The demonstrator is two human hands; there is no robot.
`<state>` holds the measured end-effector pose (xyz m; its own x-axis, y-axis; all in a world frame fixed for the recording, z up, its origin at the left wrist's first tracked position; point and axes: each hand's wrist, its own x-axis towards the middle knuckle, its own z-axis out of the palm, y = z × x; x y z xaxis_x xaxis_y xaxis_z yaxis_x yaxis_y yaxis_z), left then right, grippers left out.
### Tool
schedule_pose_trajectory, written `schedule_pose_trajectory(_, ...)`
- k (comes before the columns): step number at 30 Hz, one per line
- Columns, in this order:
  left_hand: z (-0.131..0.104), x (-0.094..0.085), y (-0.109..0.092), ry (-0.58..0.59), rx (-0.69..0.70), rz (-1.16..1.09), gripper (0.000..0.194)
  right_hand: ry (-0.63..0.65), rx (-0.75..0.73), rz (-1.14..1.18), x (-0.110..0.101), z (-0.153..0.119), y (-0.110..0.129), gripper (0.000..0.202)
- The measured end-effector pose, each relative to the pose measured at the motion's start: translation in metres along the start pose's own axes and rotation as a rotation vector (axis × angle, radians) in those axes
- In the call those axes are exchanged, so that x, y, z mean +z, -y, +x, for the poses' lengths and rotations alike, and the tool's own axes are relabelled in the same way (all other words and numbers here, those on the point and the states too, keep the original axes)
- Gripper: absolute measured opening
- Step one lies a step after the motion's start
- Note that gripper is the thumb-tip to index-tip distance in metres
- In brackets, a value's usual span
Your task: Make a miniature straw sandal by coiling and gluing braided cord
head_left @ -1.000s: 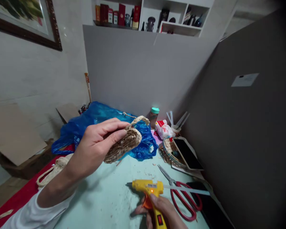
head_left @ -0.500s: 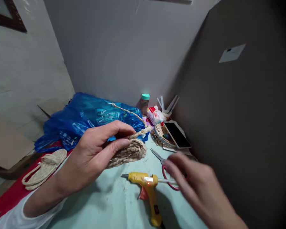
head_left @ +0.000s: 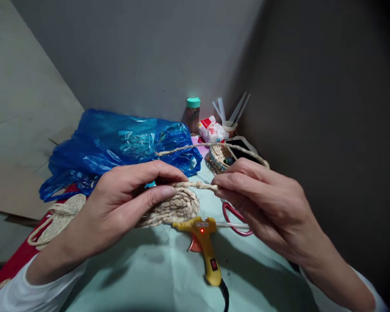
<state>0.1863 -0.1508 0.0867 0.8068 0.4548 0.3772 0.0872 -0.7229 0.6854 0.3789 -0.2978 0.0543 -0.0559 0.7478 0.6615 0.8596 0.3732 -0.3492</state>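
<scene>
A coiled oval of braided straw cord [head_left: 178,206] is pinched at its upper edge between the thumb and fingers of my left hand [head_left: 130,201]. From its top the loose end of the cord [head_left: 199,185] runs right into my right hand [head_left: 263,199], closed on it with a pinch. Past those fingers the cord arcs up and back to the left, over the basket and toward the blue bag. Below the coil a yellow hot glue gun [head_left: 205,247] lies on the table, its red light lit and a glue stick in its back.
Red-handled scissors [head_left: 237,221] lie partly behind my right hand. Farther back are a blue plastic bag [head_left: 117,138], a jar with a green lid [head_left: 193,115], a small basket [head_left: 218,158], a phone [head_left: 242,147] and a cup of glue sticks [head_left: 230,125]. A cord bundle [head_left: 63,216] rests at left.
My right hand has moved up and left from over the scissors and taken hold of the cord's loose end. The cord now stretches rightward. My left hand keeps its grip on the coil.
</scene>
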Motion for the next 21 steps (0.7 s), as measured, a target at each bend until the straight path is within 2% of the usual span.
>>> schedule_pose_trajectory(7, 0.005, 0.010, 0.007, -0.006, -0.090, -0.006, 0.017, -0.120, -0.112, -0.255, 0.005, -0.013, -0.005, 0.013)
schedule_pose_trajectory(13, 0.006, 0.018, 0.010, -0.027, -0.114, -0.005, 0.014, -0.168, -0.098, -0.366, 0.013, -0.019, -0.001, 0.008)
schedule_pose_trajectory(21, 0.006, 0.023, 0.012, -0.063, -0.115, 0.001, 0.015, -0.141, -0.084, -0.442, 0.021, -0.020, 0.001, 0.012)
